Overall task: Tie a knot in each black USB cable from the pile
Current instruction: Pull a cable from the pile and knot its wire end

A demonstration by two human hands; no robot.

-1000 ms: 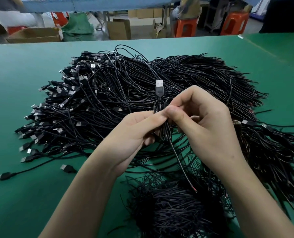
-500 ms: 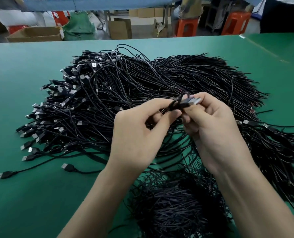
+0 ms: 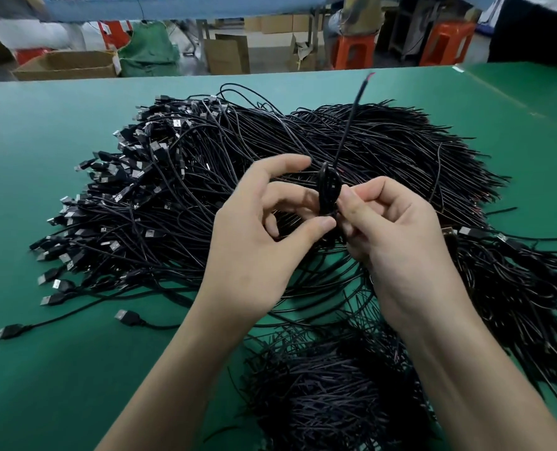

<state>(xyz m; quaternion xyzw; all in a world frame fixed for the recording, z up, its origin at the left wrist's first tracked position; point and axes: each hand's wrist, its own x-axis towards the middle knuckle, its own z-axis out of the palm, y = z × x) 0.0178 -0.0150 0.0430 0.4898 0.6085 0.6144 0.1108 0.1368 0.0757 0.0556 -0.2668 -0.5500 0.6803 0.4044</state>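
Both hands are up over the pile [image 3: 303, 138], bare forearms reaching in from the near edge of the table [image 3: 43, 196]. The left hand [image 3: 264, 242] is half curled. Its index finger sticks out straight on top, while the thumb and a bent middle finger pinch the low end of a small coil of cable [image 3: 328, 190]. The right hand [image 3: 397, 242] is curled tight, knuckles up, fingertips nipping the same coil from the other side.

So the cable sits between the two hands, held above the pile and wound into a narrow upright oval of several turns. One free tail shoots up and away from the coil, thin and straight, its reddish tip blurred.

There's no writing I can read anywhere. The pile is a wide matte-black tangle of thin round cords, with metal plugs [image 3: 134, 177] bunched on its left and bare tails fanning right. A second heap [image 3: 329, 385] of bristly black ends lies nearest, under the wrists. The table top is smooth green. Behind it are cardboard boxes [image 3: 66, 65] and orange stools [image 3: 446, 43].
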